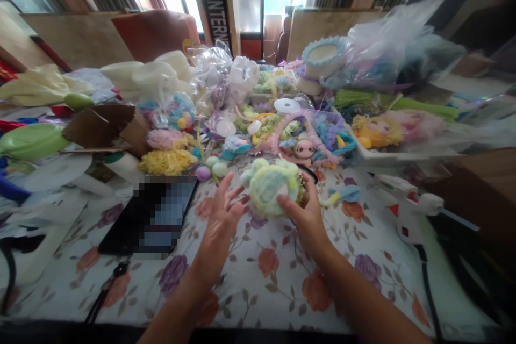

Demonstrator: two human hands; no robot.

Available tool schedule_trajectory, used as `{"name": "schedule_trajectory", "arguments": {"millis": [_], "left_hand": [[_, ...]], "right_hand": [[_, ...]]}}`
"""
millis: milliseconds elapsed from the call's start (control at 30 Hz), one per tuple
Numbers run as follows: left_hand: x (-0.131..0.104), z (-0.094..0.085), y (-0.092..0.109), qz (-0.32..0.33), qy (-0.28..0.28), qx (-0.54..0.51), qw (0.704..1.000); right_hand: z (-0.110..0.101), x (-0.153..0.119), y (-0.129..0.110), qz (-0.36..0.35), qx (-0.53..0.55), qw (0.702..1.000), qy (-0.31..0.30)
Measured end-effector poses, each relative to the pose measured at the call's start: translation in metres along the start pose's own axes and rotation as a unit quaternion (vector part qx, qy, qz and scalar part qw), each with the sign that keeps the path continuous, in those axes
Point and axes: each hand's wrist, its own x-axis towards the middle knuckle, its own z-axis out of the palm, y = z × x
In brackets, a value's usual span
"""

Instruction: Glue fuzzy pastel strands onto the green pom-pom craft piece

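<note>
Just above the flowered tablecloth, my right hand [308, 215] grips a round, fluffy, pale green and yellow plush piece [268, 185]. The right thumb presses near a small whitish disc on its face, and gold-coloured trim shows along its right edge. What the plush piece is exactly, I cannot make out. To its left, my left hand [226, 212] has its fingers spread, holding nothing, close to the plush but apart from it. A black ring [309, 173] lies behind my right hand, and a small blue and yellow piece [342, 194] lies to its right.
A phone [116, 231] lies left of my hands. At the right sits a white glue gun [407, 209] with a cord. Behind are a doll head [304, 149], yellow yarn [167, 161], pompoms [217, 166], a cardboard box [105, 126] and a white tray [387, 156] with dolls.
</note>
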Motion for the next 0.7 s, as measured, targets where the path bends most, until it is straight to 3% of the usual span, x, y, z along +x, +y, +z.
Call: {"name": "schedule_trajectory", "arguments": {"millis": [100,300,567,700], "left_hand": [[0.005,0.013,0.008,-0.084,-0.102,-0.071,0.989],[0.033,0.027,0.019,-0.187,-0.081,-0.117,0.972],[0.044,0.025,0.020,-0.190,-0.093,-0.157,0.965],[0.043,0.019,0.017,-0.186,-0.081,-0.171,0.964]], "right_hand": [[0.001,0.001,0.000,-0.009,-0.017,1.000,0.007],[0.002,0.000,0.001,-0.009,-0.031,0.999,-0.025],[0.000,-0.003,0.012,-0.033,-0.085,0.993,-0.078],[-0.004,0.000,0.002,-0.038,-0.096,0.991,-0.089]]}}
